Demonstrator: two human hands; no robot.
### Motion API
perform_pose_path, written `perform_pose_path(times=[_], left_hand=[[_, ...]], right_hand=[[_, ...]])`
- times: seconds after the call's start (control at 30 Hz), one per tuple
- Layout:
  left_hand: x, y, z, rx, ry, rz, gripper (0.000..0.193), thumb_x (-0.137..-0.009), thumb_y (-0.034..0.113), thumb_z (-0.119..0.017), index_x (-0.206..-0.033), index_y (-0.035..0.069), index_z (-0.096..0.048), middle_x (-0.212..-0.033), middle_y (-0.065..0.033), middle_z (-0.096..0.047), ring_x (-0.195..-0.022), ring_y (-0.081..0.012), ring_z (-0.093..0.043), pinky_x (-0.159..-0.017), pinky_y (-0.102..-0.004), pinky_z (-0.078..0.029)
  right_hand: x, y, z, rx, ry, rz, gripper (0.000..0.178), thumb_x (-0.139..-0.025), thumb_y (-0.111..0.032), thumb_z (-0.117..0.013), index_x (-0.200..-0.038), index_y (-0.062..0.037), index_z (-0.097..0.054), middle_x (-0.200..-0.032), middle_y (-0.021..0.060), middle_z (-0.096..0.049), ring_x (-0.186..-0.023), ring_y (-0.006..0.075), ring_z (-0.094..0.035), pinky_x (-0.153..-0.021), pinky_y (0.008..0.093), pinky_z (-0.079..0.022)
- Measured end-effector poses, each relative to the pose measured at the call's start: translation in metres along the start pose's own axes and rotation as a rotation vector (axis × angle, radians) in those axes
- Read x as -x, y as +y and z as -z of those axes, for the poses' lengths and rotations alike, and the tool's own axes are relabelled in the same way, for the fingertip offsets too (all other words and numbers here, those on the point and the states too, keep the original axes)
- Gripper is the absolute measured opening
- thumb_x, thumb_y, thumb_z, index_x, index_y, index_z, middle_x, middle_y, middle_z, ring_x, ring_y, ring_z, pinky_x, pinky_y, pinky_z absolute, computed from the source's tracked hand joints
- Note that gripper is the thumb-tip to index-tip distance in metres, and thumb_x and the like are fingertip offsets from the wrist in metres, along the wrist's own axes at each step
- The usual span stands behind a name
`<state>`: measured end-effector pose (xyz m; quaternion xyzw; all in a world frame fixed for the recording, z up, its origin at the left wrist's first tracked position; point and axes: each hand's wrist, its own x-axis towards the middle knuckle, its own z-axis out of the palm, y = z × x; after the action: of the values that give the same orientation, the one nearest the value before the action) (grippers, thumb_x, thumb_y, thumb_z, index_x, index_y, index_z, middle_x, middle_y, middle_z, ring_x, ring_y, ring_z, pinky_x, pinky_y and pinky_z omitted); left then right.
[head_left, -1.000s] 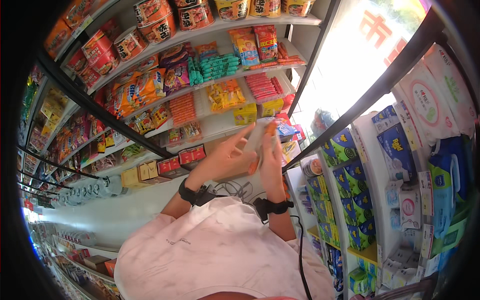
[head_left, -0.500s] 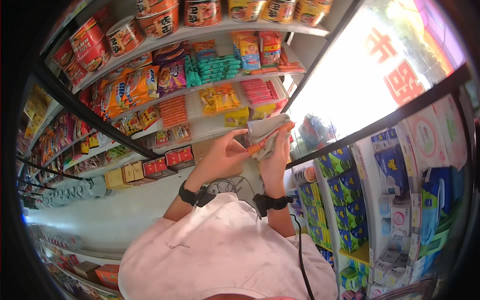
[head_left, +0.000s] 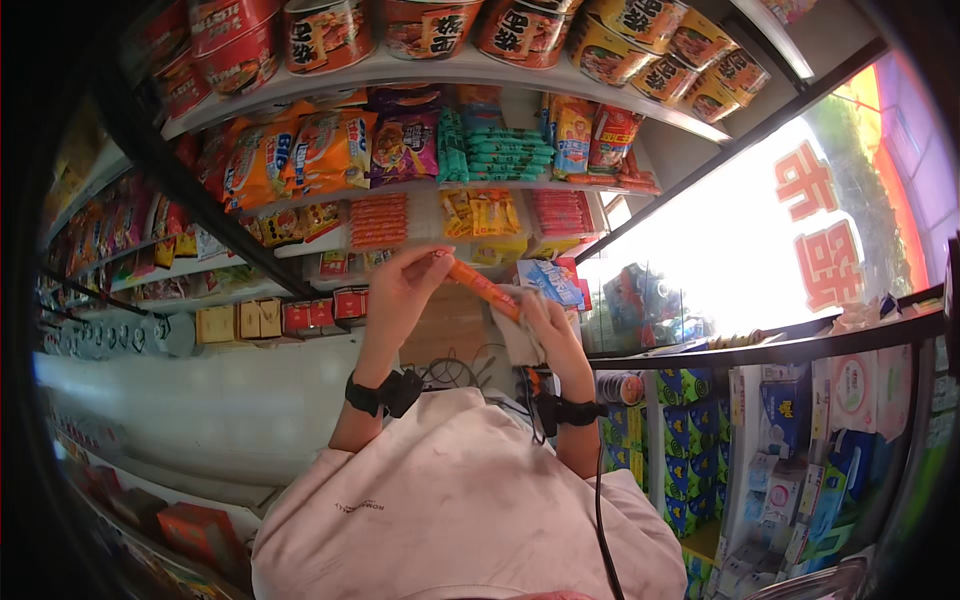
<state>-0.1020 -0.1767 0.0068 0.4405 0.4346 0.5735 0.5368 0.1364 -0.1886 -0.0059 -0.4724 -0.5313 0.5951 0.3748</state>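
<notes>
An orange wrapped sausage stick [head_left: 482,286] slants in front of my chest. My left hand [head_left: 405,295] pinches its upper left end between thumb and fingers. Bunched in my right hand [head_left: 553,338] is a pale grey cloth [head_left: 518,340], which lies against the stick's lower right end. How the right fingers sit beneath the cloth is hidden. Ahead of my hands, similar orange sticks [head_left: 378,220] lie stacked in a clear tray, with yellow packets [head_left: 480,215] and pink sticks [head_left: 562,212] in trays to the right.
Instant noodle tubs [head_left: 430,28] line the upper shelf, above snack bags [head_left: 335,145]. A dark-framed glass window [head_left: 720,240] stands at the right, over shelves of tissue packs [head_left: 780,415]. Red boxes [head_left: 308,316] stand low ahead. A black cable [head_left: 602,520] runs from my right wrist.
My left hand has moved up and left with one end of the stick, and my right hand has moved lower with the cloth. The stick now slants down to the right. The view has shifted.
</notes>
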Motion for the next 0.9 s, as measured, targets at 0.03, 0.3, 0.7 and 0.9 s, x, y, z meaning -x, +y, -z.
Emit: perform_pose_path(times=[0.03, 0.3, 0.7, 0.9], left_hand=[[-0.005, 0.002, 0.002, 0.024, 0.012, -0.007, 0.025, -0.094, 0.009, -0.067, -0.115, -0.005, -0.065, -0.103, -0.0086, -0.070, -0.092, -0.0129, -0.068, -0.084, -0.0253, -0.054], [-0.031, -0.012, -0.030, -0.168, -0.252, -0.004, 0.021, -0.088, 0.005, -0.073, -0.108, -0.002, -0.070, -0.098, -0.0056, -0.068, -0.089, -0.0116, -0.067, -0.081, -0.0245, -0.053], [-0.100, -0.042, -0.121, -0.327, -0.286, 0.021, 0.041, -0.088, 0.018, -0.075, -0.124, 0.003, -0.065, -0.093, -0.0017, -0.061, -0.088, -0.0097, -0.061, -0.076, -0.0235, -0.050], [-0.128, -0.073, -0.184, -0.286, -0.975, 0.274, 0.061, -0.087, 0.018, -0.076, -0.137, 0.002, -0.046, -0.108, -0.0107, -0.068, -0.094, -0.0152, -0.066, -0.083, -0.0284, -0.053]], right_hand=[[0.002, -0.011, -0.004, -0.024, -0.162, -0.011, 0.043, -0.105, -0.029, -0.049, -0.134, 0.0008, -0.055, -0.117, 0.0021, -0.061, -0.105, 0.0067, -0.052, -0.094, 0.0222, -0.040], [-0.032, -0.007, -0.025, 0.294, 0.059, 0.339, 0.032, -0.094, -0.020, -0.064, -0.109, 0.0022, -0.047, -0.085, 0.0237, -0.061, -0.072, 0.0399, -0.057, -0.067, 0.0403, -0.047], [-0.070, -0.006, 0.068, -0.035, 0.465, 0.355, 0.029, -0.099, -0.029, -0.059, -0.099, -0.0003, -0.060, -0.077, 0.0048, -0.062, -0.067, 0.0126, -0.057, -0.062, 0.0284, -0.047], [-0.095, -0.021, 0.138, -0.607, 0.524, 0.257, 0.036, -0.104, -0.038, -0.050, -0.100, -0.0042, -0.063, -0.083, -0.0004, -0.062, -0.070, 0.0063, -0.059, -0.060, 0.0208, -0.047]])
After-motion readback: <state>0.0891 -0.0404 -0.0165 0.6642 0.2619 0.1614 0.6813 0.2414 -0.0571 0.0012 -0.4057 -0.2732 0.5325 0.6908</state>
